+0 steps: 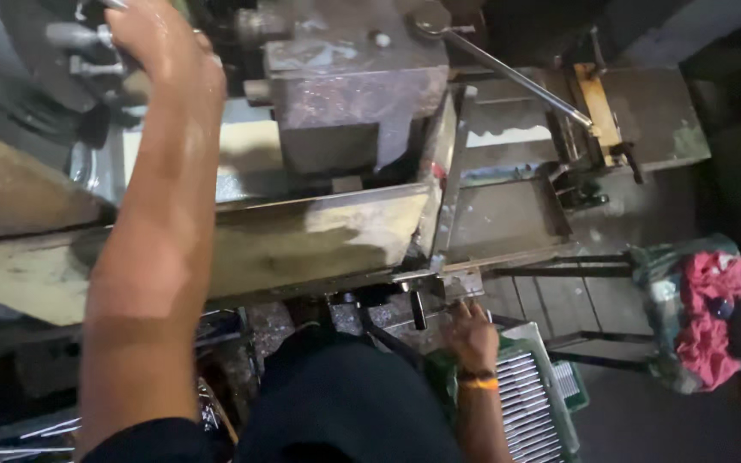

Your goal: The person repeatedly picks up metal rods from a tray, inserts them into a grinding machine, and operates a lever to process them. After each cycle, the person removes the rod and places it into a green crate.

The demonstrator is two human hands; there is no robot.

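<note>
A: State the position of each hand.

B: The left hand is raised to the upper part of the lathe, over a group of metal knobs. Its fingers curl out of view, so I cannot tell whether they grip anything. The right hand is low, beside a dark lever under the chip tray; the fingers are loosely bent and appear to hold nothing.

A: Which step is in hand?

B: Judged from the pose, setting the machine controls. 1 green crate of metal rods lies just below the right hand.

A: Requirement for the next move?

B: Probably a firm grip on the lever, clear of the tool block.
</note>
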